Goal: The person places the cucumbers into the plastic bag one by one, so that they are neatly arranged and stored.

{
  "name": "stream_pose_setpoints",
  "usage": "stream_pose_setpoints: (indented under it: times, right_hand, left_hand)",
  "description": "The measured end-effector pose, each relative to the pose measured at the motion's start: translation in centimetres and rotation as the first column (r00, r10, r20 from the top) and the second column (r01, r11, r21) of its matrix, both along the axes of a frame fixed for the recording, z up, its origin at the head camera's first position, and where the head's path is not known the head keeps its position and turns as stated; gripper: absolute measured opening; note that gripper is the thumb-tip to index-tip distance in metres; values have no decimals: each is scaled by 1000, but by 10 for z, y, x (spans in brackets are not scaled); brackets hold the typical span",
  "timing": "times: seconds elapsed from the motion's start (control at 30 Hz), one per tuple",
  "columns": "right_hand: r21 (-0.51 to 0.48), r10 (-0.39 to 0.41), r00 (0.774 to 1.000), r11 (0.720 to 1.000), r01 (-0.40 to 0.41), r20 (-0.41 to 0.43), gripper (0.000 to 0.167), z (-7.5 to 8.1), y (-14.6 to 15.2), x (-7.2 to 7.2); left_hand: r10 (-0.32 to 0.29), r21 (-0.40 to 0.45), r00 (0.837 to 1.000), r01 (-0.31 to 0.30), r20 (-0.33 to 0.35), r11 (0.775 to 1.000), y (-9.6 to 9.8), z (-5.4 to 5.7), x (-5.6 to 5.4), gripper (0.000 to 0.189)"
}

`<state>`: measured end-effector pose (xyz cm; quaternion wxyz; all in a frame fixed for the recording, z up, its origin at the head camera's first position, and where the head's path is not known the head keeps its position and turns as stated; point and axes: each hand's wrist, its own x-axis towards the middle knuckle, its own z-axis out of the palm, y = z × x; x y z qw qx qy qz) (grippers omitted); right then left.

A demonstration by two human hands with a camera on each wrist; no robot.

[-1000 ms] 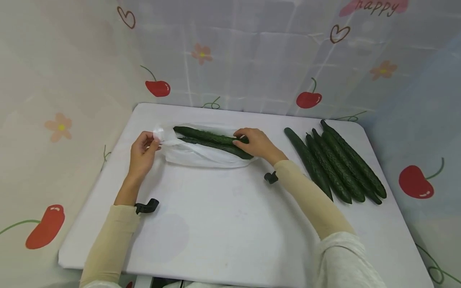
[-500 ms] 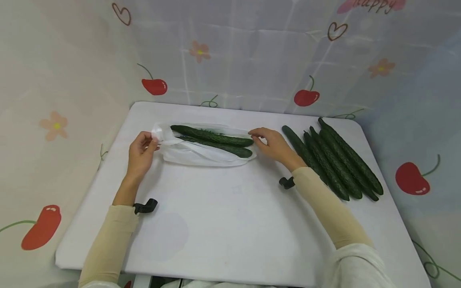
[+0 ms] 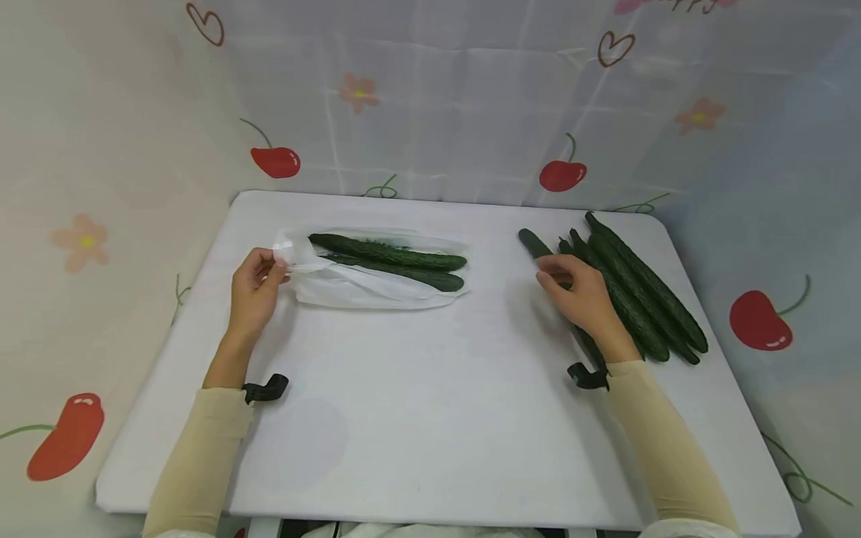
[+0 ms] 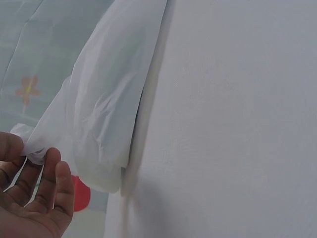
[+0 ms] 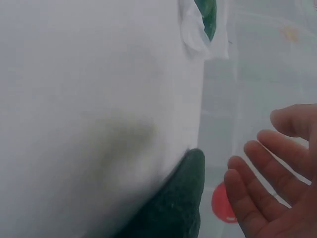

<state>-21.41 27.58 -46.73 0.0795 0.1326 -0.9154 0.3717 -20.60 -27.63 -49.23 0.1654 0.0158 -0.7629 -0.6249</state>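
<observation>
The right hand [image 3: 580, 299] has left the bag [image 3: 370, 297] and is now over the row of cucumbers [image 3: 640, 297] at the right of the frame. Its fingers are loosely bent and hold nothing; in the right wrist view they are apart from the nearest cucumber's tip. So the two bagged cucumbers [image 3: 390, 252], upper middle of the frame, lie with no hand on them, and the right hand is free beside the row. The left hand [image 3: 252, 293] still pinches the bag's gathered left end.
</observation>
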Motion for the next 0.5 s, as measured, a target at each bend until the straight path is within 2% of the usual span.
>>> stream_pose_setpoints:
  times: [0.17, 0.3, 0.37, 0.5]
  right_hand:
    - [64, -103, 994, 993, 101, 34, 39, 1, 26, 32]
    - [146, -186, 980, 974, 175, 70, 46, 3, 40, 56]
    - [196, -217, 972, 961, 196, 90, 51, 2, 44, 67]
    - [236, -249, 961, 947, 216, 118, 56, -4, 50, 82]
  left_hand:
    - [10, 15, 1000, -10, -7, 1000, 1, 2, -1, 11]
    - [10, 19, 1000, -10, -15, 1000, 2, 4, -2, 8]
    - [12, 22, 1000, -11, -12, 1000, 3, 5, -2, 8]
    - [8, 20, 1000, -8, 0, 1000, 6, 5, -3, 8]
